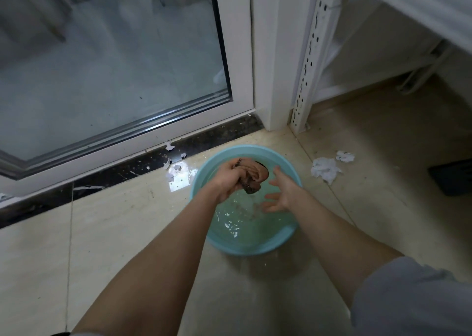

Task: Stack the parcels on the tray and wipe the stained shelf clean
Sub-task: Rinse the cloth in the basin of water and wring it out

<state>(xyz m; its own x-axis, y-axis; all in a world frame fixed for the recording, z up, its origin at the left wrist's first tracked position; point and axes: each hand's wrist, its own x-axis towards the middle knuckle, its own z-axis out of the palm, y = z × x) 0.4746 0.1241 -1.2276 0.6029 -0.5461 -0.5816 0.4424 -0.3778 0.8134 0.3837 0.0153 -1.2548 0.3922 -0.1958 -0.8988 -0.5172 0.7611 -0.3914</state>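
Note:
A light blue basin (278,243) of water stands on the tiled floor in front of me. My left hand (229,180) grips a wet brown cloth (255,174), bunched up and held above the water at the basin's far side. To its right, my right hand (283,195) hovers over the water with its fingers spread and holds nothing. The white metal shelf unit (310,52) rises at the upper right, its lowest board just above the floor. No parcels or tray are in view.
A glass door in a white frame (240,54) fills the upper left, above a dark stone threshold (127,167). Crumpled white tissues (325,168) lie on the floor right of the basin. Paper scraps and a small puddle (178,180) sit left of it. A dark object (452,177) is at the right edge.

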